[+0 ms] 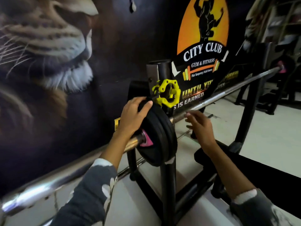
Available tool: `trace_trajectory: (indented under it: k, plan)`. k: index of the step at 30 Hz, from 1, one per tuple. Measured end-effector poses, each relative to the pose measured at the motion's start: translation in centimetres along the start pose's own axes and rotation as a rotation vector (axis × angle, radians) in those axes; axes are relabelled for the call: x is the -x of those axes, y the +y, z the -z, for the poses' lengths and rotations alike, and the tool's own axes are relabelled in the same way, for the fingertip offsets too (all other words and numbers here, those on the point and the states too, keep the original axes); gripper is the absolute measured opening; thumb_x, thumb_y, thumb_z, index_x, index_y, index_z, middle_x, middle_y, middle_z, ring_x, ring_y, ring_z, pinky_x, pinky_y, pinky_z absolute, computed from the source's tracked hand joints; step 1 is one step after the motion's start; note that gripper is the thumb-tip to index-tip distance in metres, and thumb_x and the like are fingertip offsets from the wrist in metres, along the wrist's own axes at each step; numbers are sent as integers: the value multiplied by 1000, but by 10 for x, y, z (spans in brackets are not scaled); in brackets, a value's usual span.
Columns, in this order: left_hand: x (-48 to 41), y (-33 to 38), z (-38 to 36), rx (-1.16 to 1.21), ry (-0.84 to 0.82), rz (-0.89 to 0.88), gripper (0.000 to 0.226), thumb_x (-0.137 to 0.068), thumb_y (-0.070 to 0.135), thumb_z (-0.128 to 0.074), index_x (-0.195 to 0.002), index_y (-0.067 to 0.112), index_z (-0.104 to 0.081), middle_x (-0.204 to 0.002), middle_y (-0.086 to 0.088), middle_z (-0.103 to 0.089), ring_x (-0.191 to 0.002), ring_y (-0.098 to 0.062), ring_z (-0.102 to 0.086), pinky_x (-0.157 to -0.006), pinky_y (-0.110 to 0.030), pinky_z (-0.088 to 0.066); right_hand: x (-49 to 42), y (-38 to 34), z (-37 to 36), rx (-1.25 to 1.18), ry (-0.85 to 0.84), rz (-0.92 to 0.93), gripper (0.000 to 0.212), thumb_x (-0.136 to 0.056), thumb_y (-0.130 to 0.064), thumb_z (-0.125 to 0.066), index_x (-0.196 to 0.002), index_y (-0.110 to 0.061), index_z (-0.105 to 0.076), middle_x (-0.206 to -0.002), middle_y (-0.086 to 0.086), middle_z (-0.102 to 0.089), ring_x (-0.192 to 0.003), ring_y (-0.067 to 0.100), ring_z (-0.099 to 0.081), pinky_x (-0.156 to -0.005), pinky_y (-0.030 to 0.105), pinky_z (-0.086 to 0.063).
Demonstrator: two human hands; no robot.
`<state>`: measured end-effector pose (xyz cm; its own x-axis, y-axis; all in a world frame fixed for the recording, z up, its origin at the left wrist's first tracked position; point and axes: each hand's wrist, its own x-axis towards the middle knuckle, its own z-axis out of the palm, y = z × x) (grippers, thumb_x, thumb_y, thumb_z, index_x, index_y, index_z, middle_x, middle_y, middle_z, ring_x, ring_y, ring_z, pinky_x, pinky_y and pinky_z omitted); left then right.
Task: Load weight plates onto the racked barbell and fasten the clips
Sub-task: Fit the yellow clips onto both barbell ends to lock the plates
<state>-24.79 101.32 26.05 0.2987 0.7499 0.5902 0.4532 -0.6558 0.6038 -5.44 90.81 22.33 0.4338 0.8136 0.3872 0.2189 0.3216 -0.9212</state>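
A steel barbell (228, 92) lies across a black rack (167, 185), running from bottom left to upper right. Two black weight plates (161, 136) sit on its near sleeve, against the rack upright. A pink clip (146, 141) is on the sleeve just outside the plates. My left hand (135, 115) rests on the top rim of the outer plate, fingers curled over it. My right hand (200, 126) hovers with fingers spread beside the bar, just right of the plates, holding nothing. Another pink clip (281, 66) shows at the bar's far end.
A yellow clip (169, 92) rests on the rack behind the plates. A dark wall mural with a gym logo (202, 51) stands close behind the bar. A black bench pad (252, 165) lies under my right arm. More racks (276, 95) stand at the far right.
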Motion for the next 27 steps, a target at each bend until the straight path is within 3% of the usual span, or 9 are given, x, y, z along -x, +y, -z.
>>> trace_trajectory:
  k: [3,5,7,12,15,17,20,23,27]
  plan:
    - [0,-5,1,-7,-14,-8,65,-78,63,-37,-122,20,-58,-121,2,-61,-114,-16,-51,-100,-39,-40,-37,2,-12,-112,-8,-85,31,-94,-29,-48,-118,-11,-54,-107,5,-60,-90,10,-60,-78,24,-54]
    - [1,-6,2,-13,-13,-28,65,-78,62,-38,-124,19,-57,-122,1,-60,-114,-16,-50,-101,-40,-40,-60,-4,-23,-276,-119,-168,33,-96,-35,-41,-118,-15,-55,-110,0,-63,-96,9,-61,-79,21,-53]
    - [2,-4,2,-14,-22,-32,67,-78,62,-38,-125,18,-56,-124,1,-58,-117,-17,-49,-101,-41,-39,-79,-11,-32,-454,-209,-257,35,-96,-41,-37,-113,-21,-59,-109,-3,-67,-105,16,-62,-85,29,-52]
    - [2,-1,3,15,-10,-19,66,-77,60,-38,-124,18,-57,-122,2,-59,-116,-14,-49,-101,-40,-40,-93,-16,-31,-556,-329,-314,45,-85,-44,-43,-115,-14,-59,-119,7,-64,-110,22,-61,-73,28,-57]
    - [2,1,3,47,-4,-2,64,-77,59,-39,-123,19,-58,-118,3,-60,-114,-14,-49,-100,-38,-40,-93,-19,-22,-485,-308,-257,33,-87,-39,-47,-97,-15,-67,-99,4,-73,-98,18,-66,-73,29,-58]
    - [3,3,3,43,-3,-12,63,-76,58,-40,-122,19,-58,-115,3,-60,-113,-14,-50,-101,-37,-39,-92,-28,-16,-485,-306,-196,34,-83,-40,-50,-91,-15,-71,-92,2,-74,-92,17,-68,-81,33,-58]
    - [4,4,3,65,-7,19,62,-76,57,-42,-122,20,-59,-114,7,-59,-114,-12,-49,-102,-36,-38,-79,-41,-11,-567,-285,-116,36,-82,-42,-50,-93,-16,-72,-95,4,-71,-94,18,-66,-89,39,-52]
    - [12,8,1,54,102,48,55,-79,54,-44,-119,20,-61,-122,7,-58,-118,-10,-48,-106,-33,-37,-50,-34,-5,-649,-210,-70,35,-82,-41,-50,-97,-17,-70,-104,6,-70,-102,22,-65,-82,35,-57]
    - [56,31,-15,-16,380,-281,33,-89,29,-57,-111,6,-63,-114,1,-54,-102,-14,-55,-93,-20,-44,-11,-12,-4,-684,-32,-132,60,-61,-56,-72,-102,-13,-68,-99,3,-72,-95,20,-67,-71,33,-58]
